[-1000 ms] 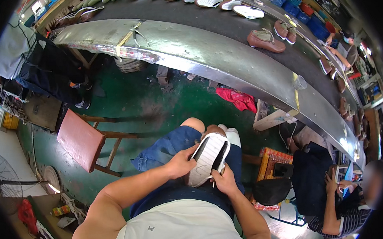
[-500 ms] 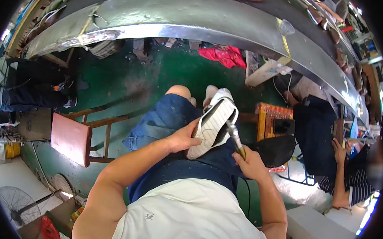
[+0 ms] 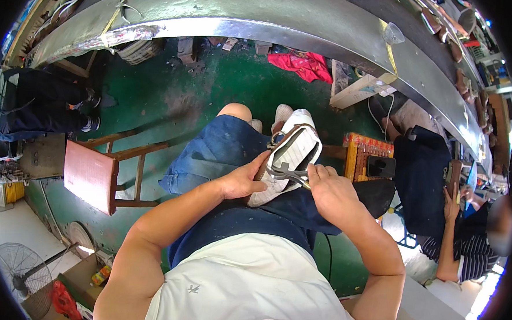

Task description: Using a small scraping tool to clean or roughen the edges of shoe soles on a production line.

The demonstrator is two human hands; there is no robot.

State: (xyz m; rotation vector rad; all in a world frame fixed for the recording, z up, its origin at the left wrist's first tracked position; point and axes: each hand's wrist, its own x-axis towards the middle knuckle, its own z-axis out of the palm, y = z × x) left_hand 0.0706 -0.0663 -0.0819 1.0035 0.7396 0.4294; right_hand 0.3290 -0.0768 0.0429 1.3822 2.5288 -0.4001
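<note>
An upturned shoe upper (image 3: 297,152), white and brown, rests on my lap with its pale underside facing up and its toe pointing away. My left hand (image 3: 245,181) grips its near left side, thumb along the edge. In my right hand (image 3: 331,190) is a pair of metal pincers (image 3: 287,172), whose head lies over the middle of the shoe's underside. My fingers hide most of its handles. Dark blue cloth (image 3: 245,208) covers my lap beneath the shoe.
A long metal-edged bench (image 3: 216,27) spans the far side. To the left stands a stool with a pink seat (image 3: 91,174); at right, a phone (image 3: 380,166) lies on an orange patterned seat (image 3: 357,156). A co-worker (image 3: 461,228) sits further right. Red cloth (image 3: 304,66) lies below the bench.
My right hand has moved forward and turned over, palm down. The pincers' head has swung left and nearer, from the shoe's right edge onto its underside. My left hand keeps its hold.
</note>
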